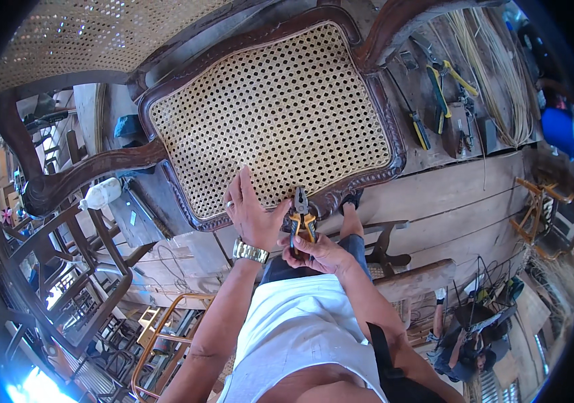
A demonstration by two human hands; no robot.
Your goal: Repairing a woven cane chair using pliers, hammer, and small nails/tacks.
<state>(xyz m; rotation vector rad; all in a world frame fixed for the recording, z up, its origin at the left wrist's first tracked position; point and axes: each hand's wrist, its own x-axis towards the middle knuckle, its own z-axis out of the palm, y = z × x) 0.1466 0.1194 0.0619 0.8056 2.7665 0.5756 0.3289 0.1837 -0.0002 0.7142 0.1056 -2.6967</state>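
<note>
A carved dark-wood armchair (386,121) stands before me, its seat filled with woven cane (267,114). My left hand (250,209) lies on the cane close to the front rail, fingers stretched out and thumb spread toward the pliers. It wears a ring and a metal watch (251,251). In my right hand (318,254) is a pair of combination pliers (302,216) with black and yellow handles. Their jaws point away from me, over the seat's front edge. Whether the jaws grip a cane strand is too small to make out.
On the bench at right lie a screwdriver (420,130), yellow-handled cutters (441,101) and a bundle of cane strands (495,74). A white bottle (102,193) stands at left, near wooden chair frames (79,269). Another person (471,342) is at the lower right.
</note>
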